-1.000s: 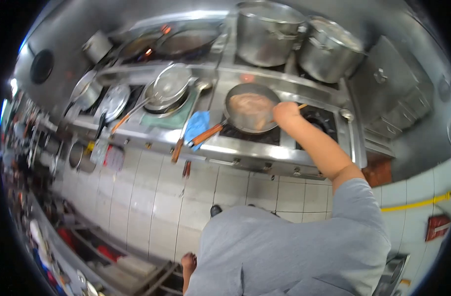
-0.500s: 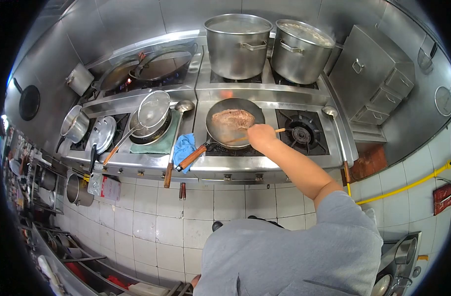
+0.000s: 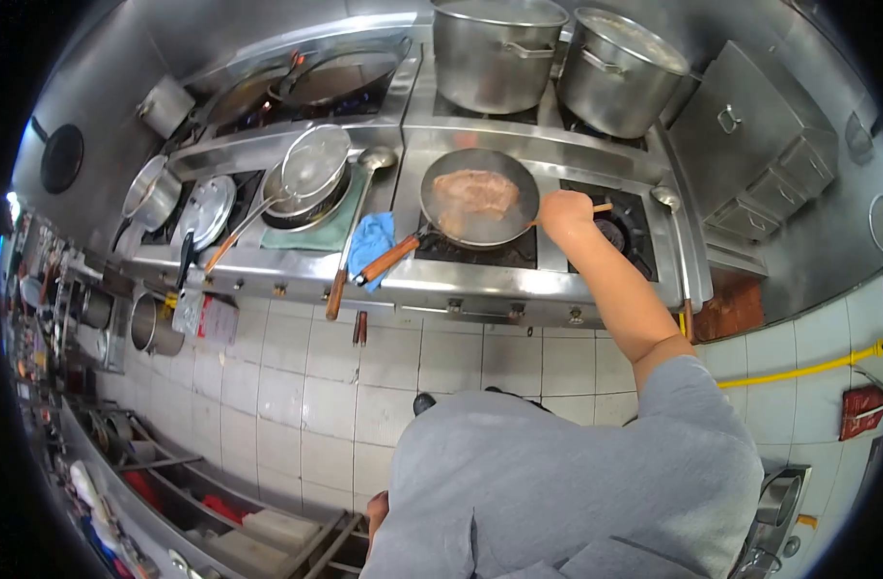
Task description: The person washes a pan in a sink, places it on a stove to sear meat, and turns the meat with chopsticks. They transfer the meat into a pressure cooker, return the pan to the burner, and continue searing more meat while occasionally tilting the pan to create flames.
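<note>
My right hand (image 3: 565, 214) is closed around thin wooden chopsticks (image 3: 604, 207), beside the right rim of a frying pan (image 3: 479, 236). Their butt end sticks out past the hand to the right; most of their length is hidden by the fingers. In the pan lies a large browned slab of meat (image 3: 475, 193), with light steam over it. The pan sits on a front burner, its wooden handle (image 3: 388, 261) pointing to the lower left over a blue cloth (image 3: 370, 241). Low at my left side, part of my left hand (image 3: 376, 510) shows, its fingers mostly hidden.
Two large stockpots (image 3: 499, 63) stand behind the pan. To the left are a strainer (image 3: 316, 162) over a pot, a ladle (image 3: 376, 157) and a lidded pan (image 3: 210, 212). Another ladle (image 3: 666, 198) lies right of the burner (image 3: 610, 236). Flames show under the back-left woks (image 3: 340, 92).
My right hand has drawn the chopsticks from over the pan out to its right rim. The camera view has tilted downward, so the stove sits higher. More of my left hand shows.
</note>
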Demonstrator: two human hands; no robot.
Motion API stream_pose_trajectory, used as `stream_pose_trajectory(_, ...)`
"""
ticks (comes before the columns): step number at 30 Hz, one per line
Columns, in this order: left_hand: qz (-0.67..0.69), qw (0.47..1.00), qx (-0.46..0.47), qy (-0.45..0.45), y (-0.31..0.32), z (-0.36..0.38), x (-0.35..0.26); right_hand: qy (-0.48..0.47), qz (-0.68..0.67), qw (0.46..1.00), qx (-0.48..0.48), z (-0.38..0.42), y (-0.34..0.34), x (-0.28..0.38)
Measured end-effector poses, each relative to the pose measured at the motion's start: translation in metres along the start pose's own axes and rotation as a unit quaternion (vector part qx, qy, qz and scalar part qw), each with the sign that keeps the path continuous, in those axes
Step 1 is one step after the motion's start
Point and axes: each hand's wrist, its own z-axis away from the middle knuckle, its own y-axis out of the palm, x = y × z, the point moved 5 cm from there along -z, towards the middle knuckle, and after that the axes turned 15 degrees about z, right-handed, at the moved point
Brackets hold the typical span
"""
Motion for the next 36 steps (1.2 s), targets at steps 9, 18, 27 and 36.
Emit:
stream_pose_trajectory(9,-0.081,0.996,0.025,0.024,-0.002,0.014,0.000,-0.016,-0.098,0.988,-0.115,0.015,-0.014,0.057)
stream_pose_trajectory(18,0.399,0.905,-0.082,-0.122,-0.031,0.051,-0.070,-0.031,-0.136,0.989,-0.054,-0.011,0.003,0.068)
stream_pose_trajectory(27,0.283,0.950,-0.090,-0.100,-0.008,0.054,-0.027,-0.007,-0.009,1.000,0.003,-0.007,-0.021,0.013)
stream_pose_trajectory(36,0.106,0.986,-0.037,-0.122,0.018,0.041,0.025,0.023,-0.011,1.000,-0.014,0.012,-0.035,0.016)
